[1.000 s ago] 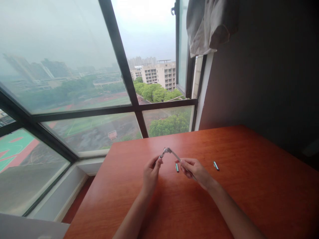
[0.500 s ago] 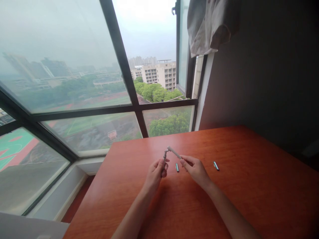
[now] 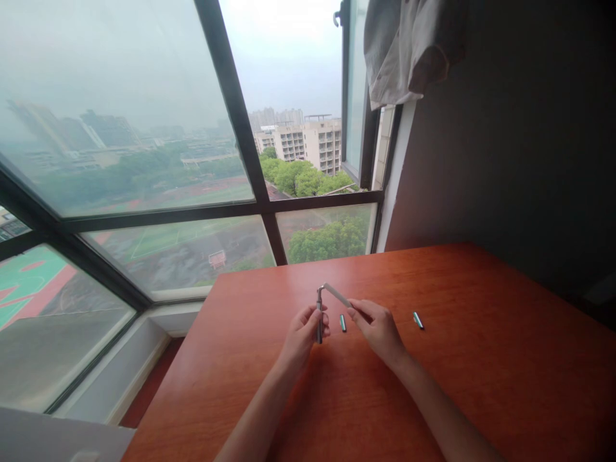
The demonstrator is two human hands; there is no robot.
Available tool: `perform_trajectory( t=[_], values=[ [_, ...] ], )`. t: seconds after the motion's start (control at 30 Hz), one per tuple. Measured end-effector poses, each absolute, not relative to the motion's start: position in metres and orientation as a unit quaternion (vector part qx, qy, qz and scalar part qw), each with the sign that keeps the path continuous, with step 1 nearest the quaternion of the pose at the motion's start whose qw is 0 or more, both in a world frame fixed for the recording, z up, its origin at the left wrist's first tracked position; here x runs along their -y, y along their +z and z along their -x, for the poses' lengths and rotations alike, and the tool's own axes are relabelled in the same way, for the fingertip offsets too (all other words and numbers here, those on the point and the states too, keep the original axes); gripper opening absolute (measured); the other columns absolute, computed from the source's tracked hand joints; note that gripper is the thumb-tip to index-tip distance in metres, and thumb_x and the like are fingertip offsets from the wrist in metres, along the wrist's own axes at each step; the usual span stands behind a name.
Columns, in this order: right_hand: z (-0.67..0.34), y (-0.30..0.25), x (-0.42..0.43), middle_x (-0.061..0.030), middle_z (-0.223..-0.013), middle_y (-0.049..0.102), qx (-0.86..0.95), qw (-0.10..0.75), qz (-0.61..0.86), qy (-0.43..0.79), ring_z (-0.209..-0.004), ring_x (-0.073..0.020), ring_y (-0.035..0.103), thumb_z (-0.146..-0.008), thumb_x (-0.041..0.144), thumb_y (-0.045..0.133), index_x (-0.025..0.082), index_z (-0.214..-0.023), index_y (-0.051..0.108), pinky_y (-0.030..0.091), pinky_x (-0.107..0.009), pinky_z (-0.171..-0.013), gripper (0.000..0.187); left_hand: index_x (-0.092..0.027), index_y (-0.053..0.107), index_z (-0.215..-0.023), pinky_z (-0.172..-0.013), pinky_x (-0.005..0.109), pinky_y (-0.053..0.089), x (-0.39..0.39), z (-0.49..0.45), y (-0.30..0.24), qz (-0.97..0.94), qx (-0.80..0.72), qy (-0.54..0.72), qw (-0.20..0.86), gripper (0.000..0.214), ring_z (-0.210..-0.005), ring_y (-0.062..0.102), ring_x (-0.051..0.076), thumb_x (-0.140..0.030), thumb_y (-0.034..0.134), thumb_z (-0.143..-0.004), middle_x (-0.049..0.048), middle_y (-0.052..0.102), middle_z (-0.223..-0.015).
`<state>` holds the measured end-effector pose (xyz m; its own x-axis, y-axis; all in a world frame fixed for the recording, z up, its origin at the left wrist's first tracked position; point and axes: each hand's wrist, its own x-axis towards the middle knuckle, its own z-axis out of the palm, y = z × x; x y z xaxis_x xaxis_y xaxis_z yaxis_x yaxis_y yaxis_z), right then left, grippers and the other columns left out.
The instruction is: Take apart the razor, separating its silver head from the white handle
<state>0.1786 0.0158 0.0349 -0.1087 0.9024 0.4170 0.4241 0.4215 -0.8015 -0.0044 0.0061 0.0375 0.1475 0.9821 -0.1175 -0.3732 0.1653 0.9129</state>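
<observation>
My left hand (image 3: 304,330) is closed around a dark razor handle (image 3: 319,321), held nearly upright with its slim metal neck at the top. Between the fingertips of my right hand (image 3: 378,324) is a second, pale grey razor handle (image 3: 337,295), slanting up to the left. The tops of the two handles meet or overlap; whether they touch I cannot tell. A small green-and-white razor cartridge (image 3: 342,323) lies on the table between my hands. Another razor cartridge (image 3: 418,321) rests to the right of my right hand.
Both hands are above a reddish-brown wooden table (image 3: 452,398). Large dark-framed windows (image 3: 163,221) stand behind and to the left, one pane open. A pale cloth (image 3: 397,58) hangs at the upper right beside a dark wall (image 3: 505,141).
The razor handle in my left hand has turned more upright, and more of its lower end shows below the fingers. My right hand has barely moved.
</observation>
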Motion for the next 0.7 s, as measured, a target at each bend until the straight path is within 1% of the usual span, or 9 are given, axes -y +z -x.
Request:
perform_trajectory(
  t=[0.13,0.3,0.43,0.57,0.7],
  values=[
    [-0.1779,0.032,-0.0158,-0.0079,-0.081,0.068,0.701,0.475,0.476,0.237,-0.074,-0.0213,0.061,-0.09,0.034,0.048,0.018,-0.097,0.071,0.045,-0.028,-0.068,0.028,-0.014,0.059,-0.093,-0.054,0.021,0.042,-0.0034,0.0029,0.0383,-0.378,-0.388,0.499,0.676,0.039,-0.056,0.059,0.01,-0.045,0.071,-0.072,0.0013,0.061,-0.072],
    [-0.1736,0.0297,-0.0134,-0.0074,-0.078,0.068,0.722,0.453,0.468,0.235,-0.072,-0.0207,0.061,-0.09,0.032,0.048,0.019,-0.095,0.071,0.045,-0.028,-0.066,0.027,-0.014,0.058,-0.094,-0.061,0.024,0.048,-0.001,0.003,0.0383,-0.377,-0.38,0.492,0.687,0.036,-0.061,0.062,0.012,-0.041,0.071,-0.075,0.003,0.063,-0.075],
    [-0.1723,0.0307,-0.013,-0.0083,-0.081,0.069,0.729,0.457,0.457,0.226,-0.073,-0.021,0.062,-0.09,0.03,0.048,0.019,-0.096,0.071,0.045,-0.029,-0.069,0.026,-0.014,0.057,-0.093,-0.06,0.024,0.048,0.0002,0.0015,0.0374,-0.376,-0.365,0.491,0.696,0.034,-0.062,0.063,0.013,-0.04,0.069,-0.076,0.003,0.063,-0.075],
    [-0.172,0.0318,-0.0124,-0.0077,-0.076,0.068,0.717,0.468,0.473,0.208,-0.069,-0.0205,0.061,-0.09,0.03,0.048,0.019,-0.098,0.071,0.044,-0.028,-0.066,0.026,-0.014,0.057,-0.092,-0.06,0.023,0.048,0.0006,-0.0015,0.0367,-0.355,-0.368,0.496,0.702,0.035,-0.062,0.063,0.013,-0.04,0.072,-0.074,0.0022,0.062,-0.075],
    [-0.1708,0.0308,-0.0119,-0.0077,-0.079,0.069,0.712,0.473,0.48,0.199,-0.07,-0.0197,0.062,-0.091,0.029,0.048,0.018,-0.096,0.071,0.045,-0.026,-0.066,0.027,-0.014,0.057,-0.09,-0.059,0.023,0.048,0.001,-0.0028,0.0382,-0.342,-0.376,0.501,0.701,0.038,-0.062,0.064,0.014,-0.042,0.074,-0.071,0.0018,0.062,-0.074]
  ],
)
